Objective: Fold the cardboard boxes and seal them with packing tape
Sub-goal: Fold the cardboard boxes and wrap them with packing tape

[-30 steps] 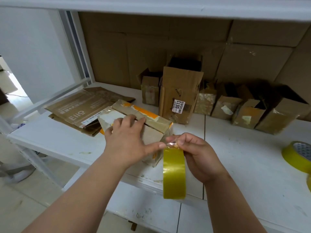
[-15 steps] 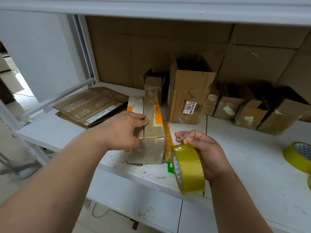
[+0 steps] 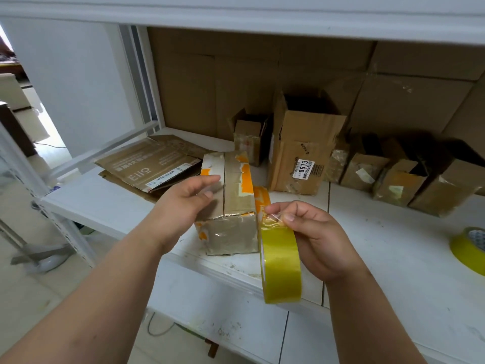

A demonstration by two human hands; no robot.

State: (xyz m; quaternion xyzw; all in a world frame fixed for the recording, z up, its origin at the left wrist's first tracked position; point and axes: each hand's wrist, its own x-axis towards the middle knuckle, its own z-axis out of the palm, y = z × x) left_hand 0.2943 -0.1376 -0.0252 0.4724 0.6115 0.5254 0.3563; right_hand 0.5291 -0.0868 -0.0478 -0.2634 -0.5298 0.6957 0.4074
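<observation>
Resting by the left hand (image 3: 187,199), fingers relaxed: worn taped box (image 3: 231,206) (orange patches); right hand (image 3: 312,237) pinching yellow tape roll (image 3: 280,264).

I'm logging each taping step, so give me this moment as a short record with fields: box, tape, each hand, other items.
box: small cardboard box on white shelf, top flaps closed
tape: yellow tape roll beside box, on its right
left hand: fingers rest on box top
right hand: holds roll, pinches tape end
other: spare tape roll, flattened boxes, labelled box
</observation>
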